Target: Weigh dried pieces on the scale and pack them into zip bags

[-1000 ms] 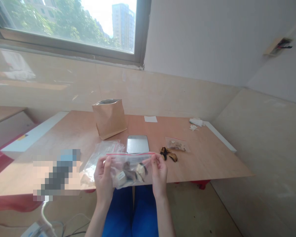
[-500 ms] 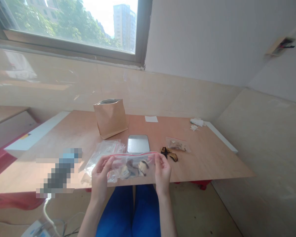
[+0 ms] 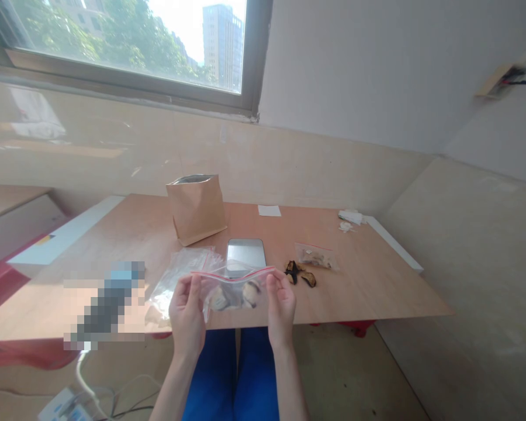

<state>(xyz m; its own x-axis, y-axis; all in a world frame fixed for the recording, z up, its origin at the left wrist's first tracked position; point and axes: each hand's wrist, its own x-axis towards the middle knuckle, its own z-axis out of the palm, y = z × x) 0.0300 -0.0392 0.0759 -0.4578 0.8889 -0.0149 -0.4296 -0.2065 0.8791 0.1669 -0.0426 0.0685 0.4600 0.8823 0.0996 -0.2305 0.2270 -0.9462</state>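
Both my hands hold a clear zip-top plastic bag (image 3: 234, 295) up over the near table edge, with pale and dark dried pieces in its bottom. My left hand (image 3: 186, 310) grips its left side and my right hand (image 3: 280, 310) its right side. The red-lined mouth bows apart. Behind the bag lies a flat silver rectangular pad (image 3: 245, 257), partly hidden, perhaps a scale. Right of it are dark dried slices (image 3: 300, 273) and a small zip bag (image 3: 314, 256) of pale pieces. A crumpled clear plastic bag (image 3: 179, 286) lies by my left hand.
A foil-lined kraft paper bag (image 3: 196, 210) stands on the wooden table (image 3: 368, 280). Farther back lie a white paper slip (image 3: 269, 210) and white scraps (image 3: 349, 217). A pixelated patch (image 3: 105, 304) covers the table's left. Cables (image 3: 131, 400) run along the floor.
My hands have moved closer together, and the bag's mouth now bows open instead of lying nearly flat. The dried pieces have settled lower in the bag.
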